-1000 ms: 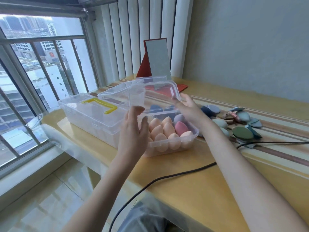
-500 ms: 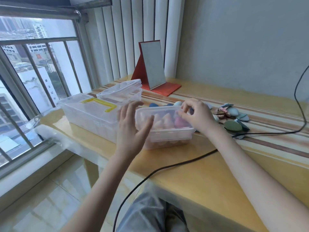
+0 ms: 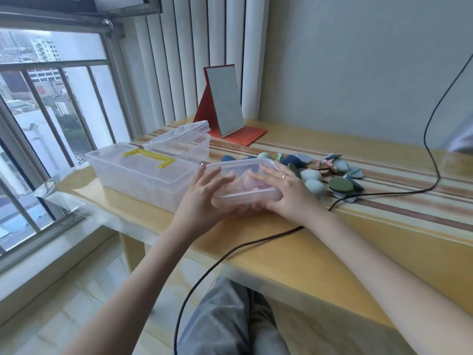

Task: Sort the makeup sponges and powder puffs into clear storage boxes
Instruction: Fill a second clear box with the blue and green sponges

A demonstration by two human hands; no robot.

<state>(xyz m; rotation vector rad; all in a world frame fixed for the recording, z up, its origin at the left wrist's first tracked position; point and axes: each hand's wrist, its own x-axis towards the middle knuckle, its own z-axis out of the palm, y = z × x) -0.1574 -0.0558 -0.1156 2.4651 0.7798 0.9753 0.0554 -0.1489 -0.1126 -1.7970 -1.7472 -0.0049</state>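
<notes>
- Pressing the lid onto a small clear box (image 3: 245, 183) is the step in hand, judged from the head view: both hands rest on its top, and the box stands on the counter (image 3: 294, 252) directly in front of the person.
- Left hand (image 3: 204, 198): fingers spread and open, laid against the left end of the lid; they press and do not clasp.
- Right hand (image 3: 284, 190): flat, fingers extended over the right half of the lid, a ring on one finger; no grip is closed on anything.
- Contents: pale pink and peach egg-shaped sponges show dimly through the cloudy plastic.
- Remaining items: a loose pile of sponges and puffs (image 3: 330, 172) lies just right of the box. It holds rounded teal eggs, flat dark green and blue discs, and teardrop pads. They look soft and matte.
- Other containers: a long clear box with a yellow handle (image 3: 143, 172) sits closed to the left; a second small box (image 3: 179, 144) stands behind it, lid seated.
- Next move, as a judgement: seat all lid edges with even pressure, then open another box for the remaining pile.
- A black cable (image 3: 256, 244) crosses the counter near the right wrist; it could snag.
</notes>
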